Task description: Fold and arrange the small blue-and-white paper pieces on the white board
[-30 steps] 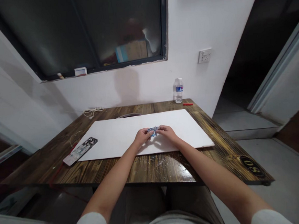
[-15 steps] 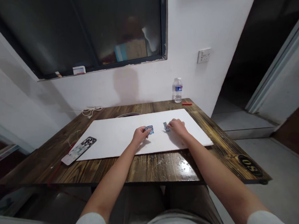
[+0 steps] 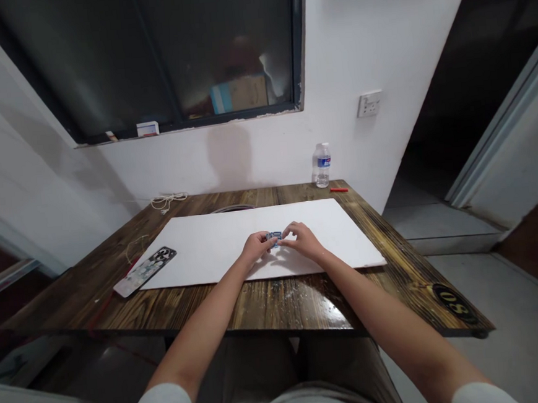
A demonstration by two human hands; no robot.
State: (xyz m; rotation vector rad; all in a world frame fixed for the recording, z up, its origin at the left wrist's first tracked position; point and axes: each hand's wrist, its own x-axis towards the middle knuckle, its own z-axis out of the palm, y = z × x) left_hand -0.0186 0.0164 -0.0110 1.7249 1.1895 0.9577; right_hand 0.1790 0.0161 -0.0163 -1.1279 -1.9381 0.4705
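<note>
My left hand (image 3: pixel 255 246) pinches a small blue flat piece (image 3: pixel 275 236) with pale rectangular outlines, somewhat like a circuit board. It is held above the white board (image 3: pixel 207 246). From the other side, my right hand (image 3: pixel 304 241) closes thumb and forefinger at the piece's right edge. Both hands nearly meet over the middle of the board, near its front edge. Fingers cover part of the piece, and I cannot tell whether it is one part or two. A tiny dark spot (image 3: pixel 276 283) shows on the wooden table (image 3: pixel 258 305) just in front of the board.
A phone in a patterned case (image 3: pixel 148 271) lies across the board's left end. Behind are a coiled white cable (image 3: pixel 169 200), a water bottle (image 3: pixel 322 165) and a red pen-like stick (image 3: pixel 339 190). A black number plate (image 3: pixel 454 302) sits on the table's right corner.
My right hand has moved left from a separate small grey-blue piece on the board to the piece in my left hand. That separate piece no longer shows where it was.
</note>
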